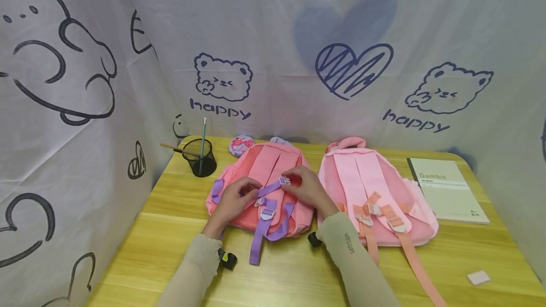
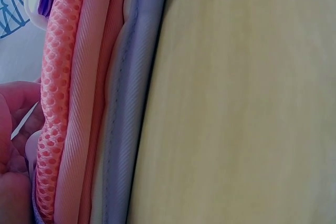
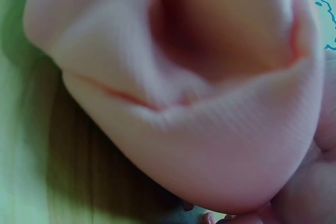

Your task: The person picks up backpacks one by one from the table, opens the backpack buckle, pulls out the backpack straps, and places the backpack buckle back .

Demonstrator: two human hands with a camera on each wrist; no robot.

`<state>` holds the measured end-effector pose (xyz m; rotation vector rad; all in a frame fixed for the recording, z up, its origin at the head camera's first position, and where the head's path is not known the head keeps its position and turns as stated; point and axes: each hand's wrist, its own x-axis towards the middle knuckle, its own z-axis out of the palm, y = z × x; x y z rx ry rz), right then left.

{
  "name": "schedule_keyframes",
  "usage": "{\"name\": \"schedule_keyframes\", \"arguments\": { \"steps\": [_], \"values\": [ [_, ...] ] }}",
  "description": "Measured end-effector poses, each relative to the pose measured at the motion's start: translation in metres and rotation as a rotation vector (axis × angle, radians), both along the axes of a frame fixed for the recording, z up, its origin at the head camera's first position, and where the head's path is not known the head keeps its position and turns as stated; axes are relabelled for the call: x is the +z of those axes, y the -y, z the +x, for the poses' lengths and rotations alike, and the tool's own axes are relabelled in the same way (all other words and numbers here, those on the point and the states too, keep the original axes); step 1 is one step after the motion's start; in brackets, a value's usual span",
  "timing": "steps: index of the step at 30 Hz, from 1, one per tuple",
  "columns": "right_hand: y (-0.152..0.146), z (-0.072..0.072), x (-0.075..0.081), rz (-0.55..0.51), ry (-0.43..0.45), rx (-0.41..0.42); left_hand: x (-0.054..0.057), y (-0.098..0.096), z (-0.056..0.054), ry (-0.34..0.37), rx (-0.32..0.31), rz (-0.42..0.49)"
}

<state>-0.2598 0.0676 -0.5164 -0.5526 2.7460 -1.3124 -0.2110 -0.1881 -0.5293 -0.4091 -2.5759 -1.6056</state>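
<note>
A coral-pink backpack (image 1: 273,158) with purple straps lies on the table, its shoulder-strap side up. Across it runs a purple strap (image 1: 270,188), pinched near its left end by my left hand (image 1: 234,200). At the strap's right end, my right hand (image 1: 308,186) pinches a pale buckle (image 1: 284,181) between thumb and finger. Below it, another light buckle (image 1: 268,214) sits on a hanging purple strap. The left wrist view has the pack's mesh edge (image 2: 58,93) beside my fingers. Pink fabric (image 3: 220,150) fills most of the right wrist view and hides the fingertips.
A paler pink backpack (image 1: 388,179) with orange straps lies close on the right. Behind to the left stands a black mesh pen cup (image 1: 204,165) holding a pencil and a brush-like stick. A notebook (image 1: 452,193) and a small white block (image 1: 478,277) are at the right.
</note>
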Motion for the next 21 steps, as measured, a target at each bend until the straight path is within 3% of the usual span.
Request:
{"name": "schedule_keyframes", "arguments": {
  "steps": [12, 21],
  "values": [
    [-0.003, 0.005, 0.012, 0.002, -0.033, 0.021, 0.001, -0.001, 0.002, 0.009, 0.019, 0.012],
    [-0.019, 0.023, 0.041, -0.069, -0.045, 0.018, 0.003, -0.006, 0.003, -0.043, 0.043, 0.005]
  ]
}}
